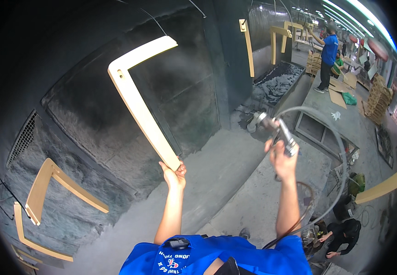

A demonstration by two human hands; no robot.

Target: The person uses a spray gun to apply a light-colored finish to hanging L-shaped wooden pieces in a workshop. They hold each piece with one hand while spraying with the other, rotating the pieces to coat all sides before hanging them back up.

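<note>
Our raised left hand (pixel 174 175) grips the lower end of an L-shaped wooden piece (pixel 143 107); outstretched right hand (pixel 283 160) grips a spray gun (pixel 287 135); grey floor (pixel 223 158) spans between.

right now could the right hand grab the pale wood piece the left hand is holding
Probably not: the right hand is gripping the spray gun, though nothing seems to block its way across to the wood piece.
</note>
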